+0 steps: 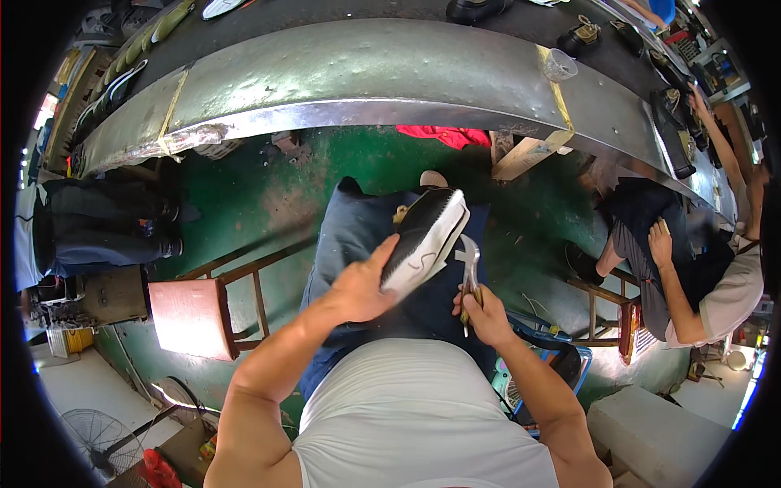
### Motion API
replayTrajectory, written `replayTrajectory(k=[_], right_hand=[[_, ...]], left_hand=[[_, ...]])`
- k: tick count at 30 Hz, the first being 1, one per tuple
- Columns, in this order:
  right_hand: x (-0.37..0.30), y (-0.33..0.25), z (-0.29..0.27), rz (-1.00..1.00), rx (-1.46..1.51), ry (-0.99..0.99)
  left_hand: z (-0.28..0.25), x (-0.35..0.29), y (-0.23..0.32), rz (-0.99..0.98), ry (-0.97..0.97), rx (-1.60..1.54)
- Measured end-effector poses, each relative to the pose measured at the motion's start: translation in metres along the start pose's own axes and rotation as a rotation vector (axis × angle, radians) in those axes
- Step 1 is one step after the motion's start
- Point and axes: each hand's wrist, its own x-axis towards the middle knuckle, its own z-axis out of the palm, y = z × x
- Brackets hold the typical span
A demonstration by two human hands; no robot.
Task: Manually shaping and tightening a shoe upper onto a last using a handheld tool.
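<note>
Over my lap, my left hand [358, 291] is closed round the side and one end of a black shoe upper on a last [416, 244]. The shoe is tilted, its pale underside with a drawn mark turned partly toward me and to the right. Just right of it, my right hand [486, 315] grips the handles of metal lasting pincers [470, 264]. Their curved head points up beside the shoe's edge; whether the two touch I cannot tell. Dark blue cloth [346, 236] covers my legs beneath.
A long metal-edged conveyor bench [358, 69] runs across the front, with shoes [582, 37] on it. At the right, a seated person [691, 293] reaches to the bench; another person [106, 224] stands at the left. A padded stool [191, 317] stands at my left.
</note>
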Motion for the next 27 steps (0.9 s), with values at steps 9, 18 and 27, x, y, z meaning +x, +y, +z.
replayTrajectory(k=[9,18,27], right_hand=[[-0.008,0.003,0.008,-0.067,0.026,0.193],[-0.008,-0.063,-0.030,0.074,-0.365,-0.057],[0.038,-0.075,-0.037,-0.433,-0.745,-0.103]], left_hand=[[-0.079,0.038,0.075,0.424,0.348,-0.714],[0.017,0.085,-0.024,0.045,-0.180,-0.255],[0.048,0.061,-0.010,0.203,0.434,0.091]])
